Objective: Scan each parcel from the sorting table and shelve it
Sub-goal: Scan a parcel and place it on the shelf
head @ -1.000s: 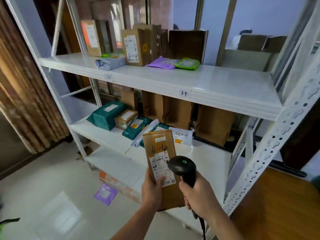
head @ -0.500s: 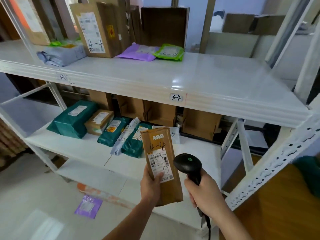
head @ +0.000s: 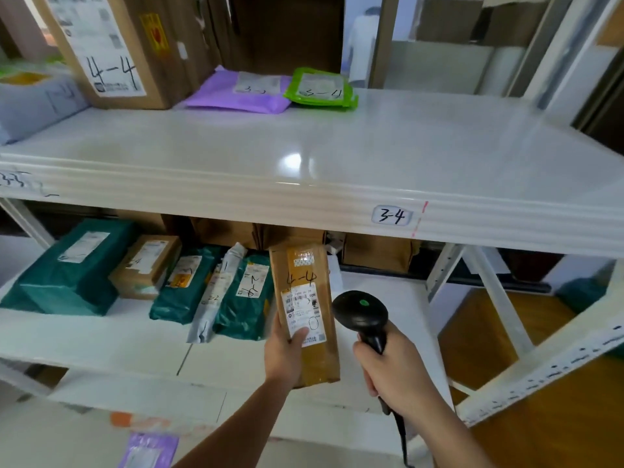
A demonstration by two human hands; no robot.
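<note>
Holding a brown parcel (head: 305, 315) marked 4-4 upright at lower centre of the frame, the left hand (head: 285, 354) grips its lower part, thumb on the label; the right hand (head: 393, 373) is closed around the handle of a black scanner (head: 361, 314) just beside it; behind, the lower shelf (head: 101, 339) carries green bags and a small box; the upper shelf (head: 337, 157), labelled 3-4, carries a large box (head: 114, 49) marked 4-4, a purple bag and a green bag.

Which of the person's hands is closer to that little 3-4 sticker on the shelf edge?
Right. The right hand, gripping the scanner, sits almost straight below the sticker; the left hand, holding the brown parcel, is below and further left.
</note>
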